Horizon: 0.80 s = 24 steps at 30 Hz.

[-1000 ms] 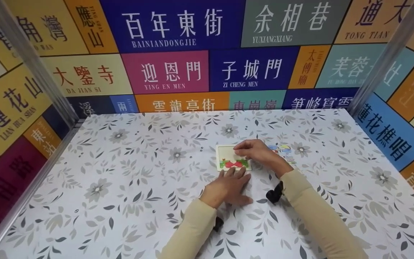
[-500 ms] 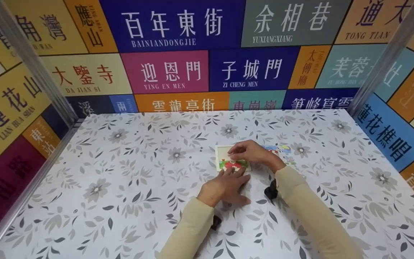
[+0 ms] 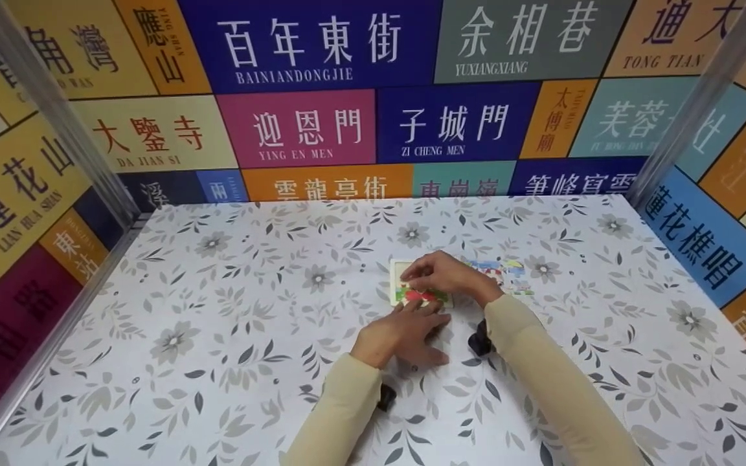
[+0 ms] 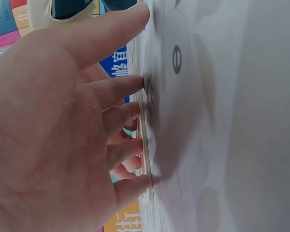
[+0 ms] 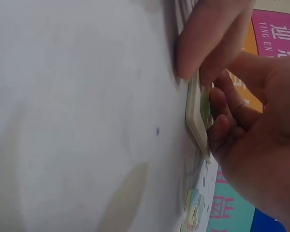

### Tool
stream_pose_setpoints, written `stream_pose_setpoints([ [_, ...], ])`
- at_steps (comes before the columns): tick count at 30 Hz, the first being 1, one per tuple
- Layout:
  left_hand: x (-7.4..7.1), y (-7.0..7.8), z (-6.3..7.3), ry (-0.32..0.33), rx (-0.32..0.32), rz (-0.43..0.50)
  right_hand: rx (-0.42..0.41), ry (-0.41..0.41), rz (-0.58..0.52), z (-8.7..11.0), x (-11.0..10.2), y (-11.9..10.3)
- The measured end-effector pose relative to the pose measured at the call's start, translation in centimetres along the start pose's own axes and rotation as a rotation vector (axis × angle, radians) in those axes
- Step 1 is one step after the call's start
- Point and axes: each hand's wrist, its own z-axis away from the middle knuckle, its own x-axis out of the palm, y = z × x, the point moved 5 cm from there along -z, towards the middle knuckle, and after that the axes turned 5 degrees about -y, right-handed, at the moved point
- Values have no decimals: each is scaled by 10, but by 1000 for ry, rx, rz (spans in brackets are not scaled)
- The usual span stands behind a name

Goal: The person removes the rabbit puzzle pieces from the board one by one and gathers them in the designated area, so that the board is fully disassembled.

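A small pale jigsaw tray (image 3: pixel 394 285) lies flat on the table; green and red pieces fill its near part, while bare board shows at its far left corner. My left hand (image 3: pixel 404 333) rests at the tray's near edge, its fingertips on the rim, as the left wrist view also shows along the tray edge (image 4: pixel 146 166). Over the tray bends my right hand (image 3: pixel 449 273), fingers curled and tips low at the left inside part. Whether a piece is between those fingertips is hidden in both the head and right wrist views.
Loose colourful jigsaw pieces (image 3: pixel 517 279) lie together just right of the tray, partly behind the right hand. A flower-patterned cloth (image 3: pixel 250 349) covers the table. Printed panels (image 3: pixel 311 126) stand along the back and sides, with clear posts at the corners.
My right hand has moved left across the tray, from its upper right side to the left inside part, uncovering more of the loose pieces. The left hand has barely shifted.
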Motion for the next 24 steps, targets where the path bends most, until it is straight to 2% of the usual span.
stream_pose_setpoints([
  [7, -1, -2, 0, -5, -4, 25, 4, -27, 26, -2, 2, -2],
  [12, -1, -3, 1, -5, -1, 36, 1, -27, -8, -3, 4, -4],
  [24, -2, 2, 1, 30, 14, 16, 57, 82, -48, -7, 8, -4],
])
